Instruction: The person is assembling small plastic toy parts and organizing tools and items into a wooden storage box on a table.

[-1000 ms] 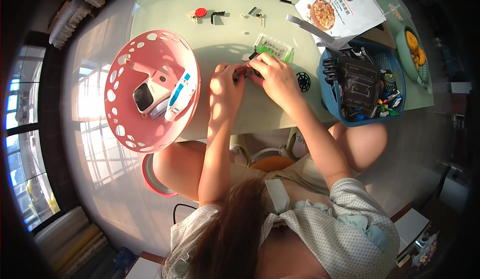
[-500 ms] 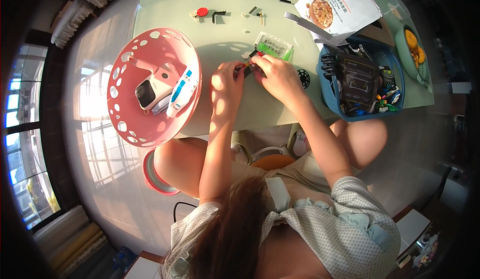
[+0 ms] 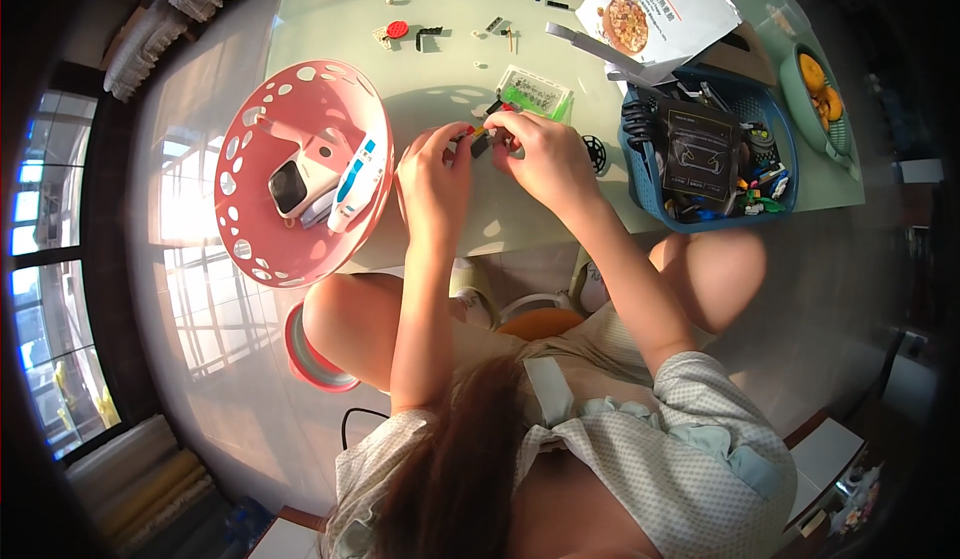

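My left hand [image 3: 437,179] and my right hand [image 3: 545,157] meet over the near part of the table. Between their fingertips is a small assembly of toy building bricks [image 3: 481,145], dark grey with red and yellow bits. Both hands are closed on it, thumb against fingers, and they hide much of its shape. Just beyond my right hand lies a clear tray [image 3: 536,91] with green pieces. A black spoked wheel [image 3: 594,155] rests to the right of that hand.
A pink holed basket [image 3: 262,187] with a phone stands left. On the right are a blue basket [image 3: 640,199] full of parts, a white food packet [image 3: 690,14] and a green basket [image 3: 808,124] with orange fruit. Loose bricks, including a red round piece [image 3: 397,30], lie farther back.
The view has shifted slightly. Both hands have come a little leftward and nearer to me, still gripping the brick assembly, with its dark grey part showing more plainly between the fingers.
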Demonstrator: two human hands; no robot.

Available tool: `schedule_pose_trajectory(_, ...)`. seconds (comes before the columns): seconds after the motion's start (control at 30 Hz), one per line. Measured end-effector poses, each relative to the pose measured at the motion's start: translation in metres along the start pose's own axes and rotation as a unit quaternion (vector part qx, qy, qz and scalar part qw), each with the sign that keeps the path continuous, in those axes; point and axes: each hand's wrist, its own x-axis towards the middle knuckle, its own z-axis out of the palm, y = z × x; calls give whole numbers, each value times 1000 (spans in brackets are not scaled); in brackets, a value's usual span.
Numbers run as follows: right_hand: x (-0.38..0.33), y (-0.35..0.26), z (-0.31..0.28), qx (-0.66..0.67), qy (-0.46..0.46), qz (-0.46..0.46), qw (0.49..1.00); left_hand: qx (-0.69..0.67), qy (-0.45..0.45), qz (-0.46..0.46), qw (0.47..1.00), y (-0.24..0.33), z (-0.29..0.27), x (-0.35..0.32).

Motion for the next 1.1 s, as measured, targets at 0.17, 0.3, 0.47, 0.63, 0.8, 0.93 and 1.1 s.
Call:
schedule_pose_trajectory(0.17, -12, -37, -22, 2, 40, -31, 999, 26, 11, 6, 1000, 29, -15, -5)
schedule_pose_trajectory(0.3, -25, -50, -59, 1, 54, -22, 998, -26, 8, 2, 1000, 59, -11, -13)
schedule_pose_trajectory(0.47, -31, -46, -127, 18, 110, 15, 994, -33, -27, 47, 998, 106, 3, -15)
schedule_pose_trajectory(0.63, -49, -21, -180, 18, 150, 114, 982, -93, -110, 133, 981, 141, 25, -21)
schedule_pose_trajectory(0.8, -73, -6, -190, 73, 117, 156, 978, -56, -165, 135, 976, 153, 40, -35)
schedule_pose_trajectory(0.93, -78, -4, -192, 54, 96, 115, 987, -34, -162, 163, 973, 150, 48, -40)
schedule_pose_trajectory(1.1, -83, -7, -197, 53, 95, 91, 990, -35, -152, 162, 974, 150, 49, -41)
